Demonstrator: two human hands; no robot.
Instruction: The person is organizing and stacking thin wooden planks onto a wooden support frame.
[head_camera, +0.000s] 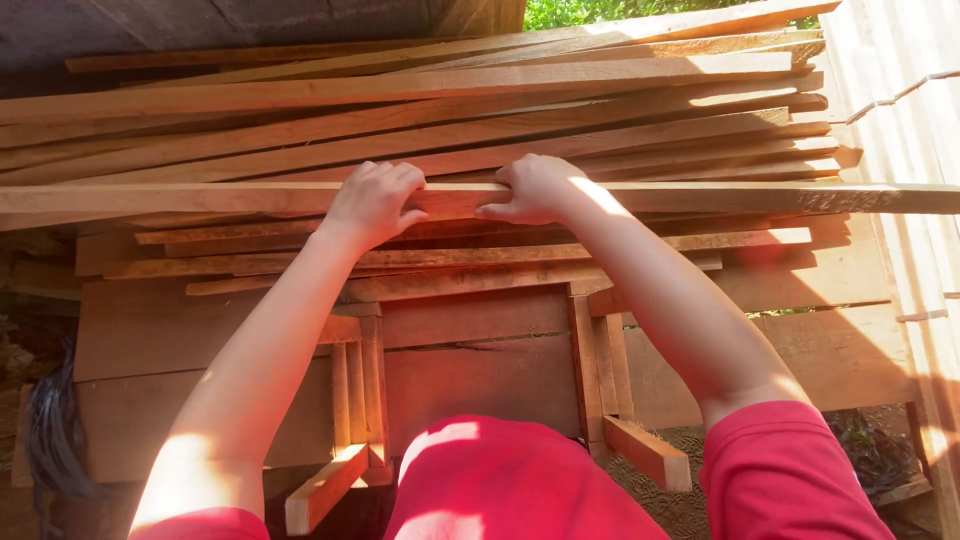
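Where the stack of sawn boards (420, 110) lies across a rough wooden frame (480, 370), both hands rest on one long plank (760, 197) at the near edge of the pile. The left hand (372, 203) curls over the plank's top with its fingers folded down on the far side, and the right hand (530, 188) grips just beside it, fingers hooked over the same edge and thumb toward the near face. Both are closed around the wood, near each other and close to the plank's middle.

The plank runs past both sides of the view, thin and narrow for its length, so it probably flexes and sags at the ends when lifted from the centre. It looks rough-sawn and dry, with a splintery surface that gives bare skin good friction but may bite. It seems light enough for one person, though unwieldy. A grip with the hands set wider apart would likely steady it better and stop the ends swinging. Short wood offcuts (648, 452) lie below on the frame, near the red clothing (520, 490).
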